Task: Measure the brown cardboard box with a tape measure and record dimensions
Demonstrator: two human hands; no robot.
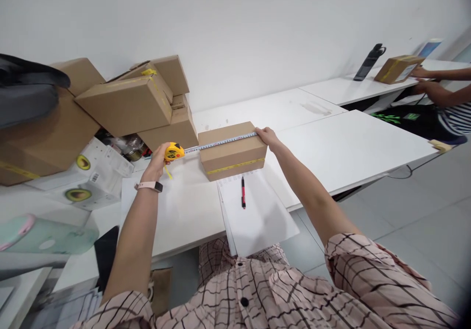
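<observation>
A cardboard box (232,156) with a strip of yellow tape along its near side sits on the white table. Left of it, my left hand (159,158) is closed around a yellow tape measure (174,151). The pulled-out blade (224,141) runs lengthwise over the box's top. At the box's right end, my right hand (267,137) pinches the blade's end against the edge. Just in front of the box lies a spiral notepad (257,216) overhanging the table's front edge, with a red and black pen (243,193) on its page.
Several cardboard boxes (125,103) are stacked at the left by the wall, above a white box with avocado pictures (99,172). A pale green bottle (51,236) is at lower left. A co-worker's hand (423,72) touches a small box (399,69) at far right, near a dark bottle (368,64).
</observation>
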